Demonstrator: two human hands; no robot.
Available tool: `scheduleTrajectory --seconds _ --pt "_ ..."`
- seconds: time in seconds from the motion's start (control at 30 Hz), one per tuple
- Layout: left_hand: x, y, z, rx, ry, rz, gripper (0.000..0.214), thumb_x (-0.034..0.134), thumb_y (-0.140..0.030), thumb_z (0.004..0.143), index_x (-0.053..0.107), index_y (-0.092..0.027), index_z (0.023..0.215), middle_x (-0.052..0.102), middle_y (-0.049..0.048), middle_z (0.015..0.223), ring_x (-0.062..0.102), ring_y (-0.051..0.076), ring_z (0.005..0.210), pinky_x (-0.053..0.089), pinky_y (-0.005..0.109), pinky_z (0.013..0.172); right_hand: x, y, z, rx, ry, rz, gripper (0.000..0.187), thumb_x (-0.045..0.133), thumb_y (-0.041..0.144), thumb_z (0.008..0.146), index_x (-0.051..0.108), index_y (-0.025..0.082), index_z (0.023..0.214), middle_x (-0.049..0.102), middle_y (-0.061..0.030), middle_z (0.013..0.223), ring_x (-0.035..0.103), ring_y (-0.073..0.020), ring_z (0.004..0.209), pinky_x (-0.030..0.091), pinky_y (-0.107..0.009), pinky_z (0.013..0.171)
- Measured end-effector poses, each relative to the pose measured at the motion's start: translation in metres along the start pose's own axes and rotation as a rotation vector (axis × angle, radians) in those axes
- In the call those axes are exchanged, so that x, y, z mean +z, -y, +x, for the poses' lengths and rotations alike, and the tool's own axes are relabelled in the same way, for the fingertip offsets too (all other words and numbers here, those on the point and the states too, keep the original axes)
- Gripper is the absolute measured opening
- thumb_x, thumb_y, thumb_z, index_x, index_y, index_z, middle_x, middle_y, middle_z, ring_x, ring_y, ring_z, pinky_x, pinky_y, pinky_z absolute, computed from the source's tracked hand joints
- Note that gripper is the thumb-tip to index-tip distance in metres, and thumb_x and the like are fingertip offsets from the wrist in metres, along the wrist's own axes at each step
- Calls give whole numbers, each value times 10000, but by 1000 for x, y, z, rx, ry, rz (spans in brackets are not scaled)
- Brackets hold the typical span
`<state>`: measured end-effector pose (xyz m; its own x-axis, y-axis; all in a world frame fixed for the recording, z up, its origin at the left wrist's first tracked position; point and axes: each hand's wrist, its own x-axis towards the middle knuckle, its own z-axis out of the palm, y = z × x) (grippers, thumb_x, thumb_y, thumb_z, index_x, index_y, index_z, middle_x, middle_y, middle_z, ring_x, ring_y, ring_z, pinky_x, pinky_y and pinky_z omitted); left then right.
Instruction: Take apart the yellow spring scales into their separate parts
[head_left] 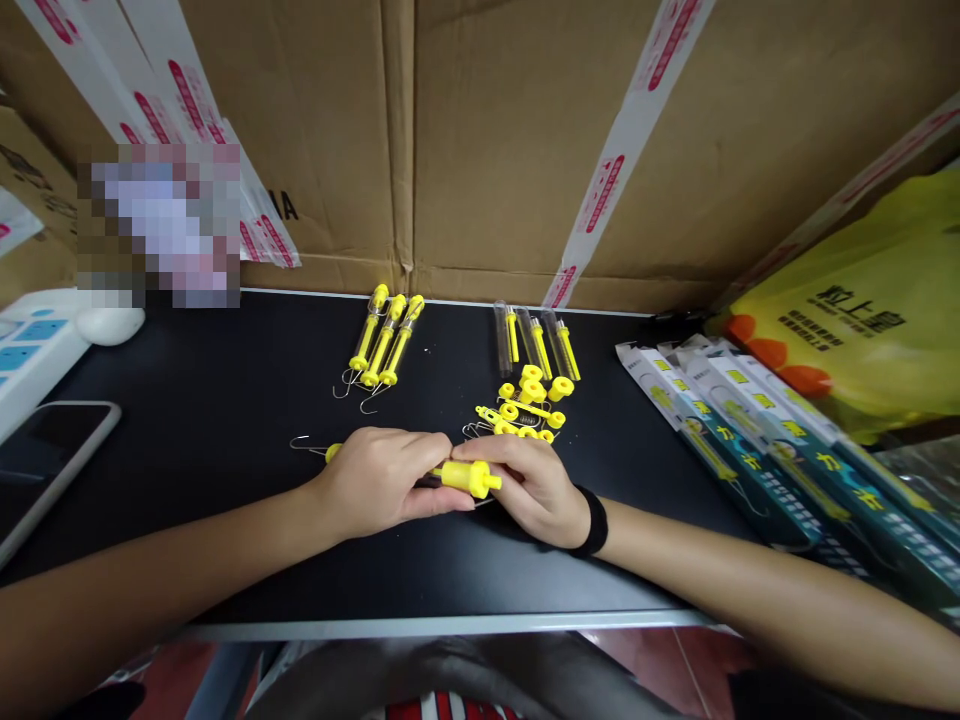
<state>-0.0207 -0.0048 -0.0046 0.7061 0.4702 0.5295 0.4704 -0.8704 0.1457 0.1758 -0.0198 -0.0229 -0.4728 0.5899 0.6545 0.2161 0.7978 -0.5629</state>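
Observation:
A yellow spring scale [466, 478] lies sideways between my two hands, above the front middle of the table. My left hand [390, 476] is wrapped around its tube, hiding most of it; a wire hook [304, 443] sticks out on the left. With fingers bent, my right hand [536, 488] grips around the yellow end piece, whose narrow tip points right. Just behind my right hand is a pile of loose yellow caps, rings and wire hooks [525, 412]. Three assembled spring scales [386, 340] with hooks lie side by side farther back on the left.
Three clear tubes [536, 345] with yellow strips lie at the back right. Packaged spring scales [720, 440] overlap on the right, beside a yellow bag [847, 310]. A phone [64, 455] and a power strip [45, 335] are left. Cardboard [487, 150] walls the table's [225, 440] back edge.

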Motion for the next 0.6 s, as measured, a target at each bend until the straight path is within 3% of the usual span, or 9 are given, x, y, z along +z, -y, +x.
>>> scheduleTrajectory --seconds 0.23,0.6 --pt "2 -4 -5 2 -24 49 503 279 -586 897 461 -178 665 491 -52 521 483 77 465 324 217 481 3 11 0 197 -39 106 137 469 174 896 594 193 948 657 -25 825 601 -104 685 491 -213 599" --pt "6 -3 -5 -23 -47 108 510 301 -582 893 507 -175 664 510 -50 526 504 74 480 338 213 499 6 11 2 310 -93 203 117 497 160 879 611 183 890 643 -21 805 597 -103 705 486 -206 619"
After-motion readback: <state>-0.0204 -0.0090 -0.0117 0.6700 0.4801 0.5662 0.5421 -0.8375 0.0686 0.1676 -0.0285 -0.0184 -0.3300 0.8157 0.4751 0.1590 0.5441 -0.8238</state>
